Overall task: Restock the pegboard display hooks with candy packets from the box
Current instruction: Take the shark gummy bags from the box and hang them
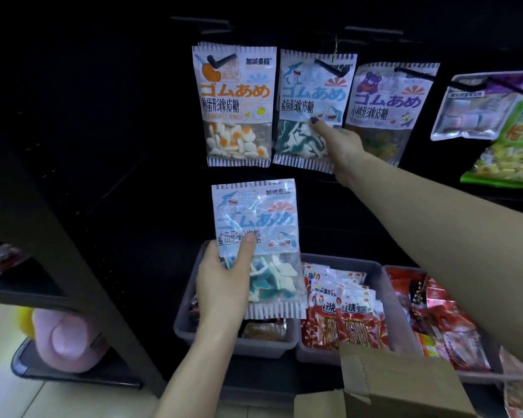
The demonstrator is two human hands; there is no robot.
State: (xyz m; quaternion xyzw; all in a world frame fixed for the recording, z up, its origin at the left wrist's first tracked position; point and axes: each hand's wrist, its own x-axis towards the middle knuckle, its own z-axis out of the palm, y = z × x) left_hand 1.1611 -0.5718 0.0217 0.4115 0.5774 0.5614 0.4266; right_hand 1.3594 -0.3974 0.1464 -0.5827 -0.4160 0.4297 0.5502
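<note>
My left hand (pixel 224 279) grips a shark gummy packet (pixel 263 233) upright, thumb across its front, above a grey bin. My right hand (pixel 341 143) reaches up to the hanging shark gummy packet (pixel 308 95) on its black hook (pixel 329 67) and pinches its lower right part, thumb on the front. To its left hangs an egg gummy packet (pixel 234 107); to its right a bear gummy packet (pixel 387 110). The cardboard box (pixel 402 384) shows at the bottom right, its inside hidden.
Grey bins (pixel 375 267) of red snack packets sit on the shelf below the hooks. A white packet (pixel 474 107) and a green packet (pixel 514 140) hang at the far right. A dark shelf frame (pixel 82 260) stands left, with a pink object (pixel 70 336) on a lower tray.
</note>
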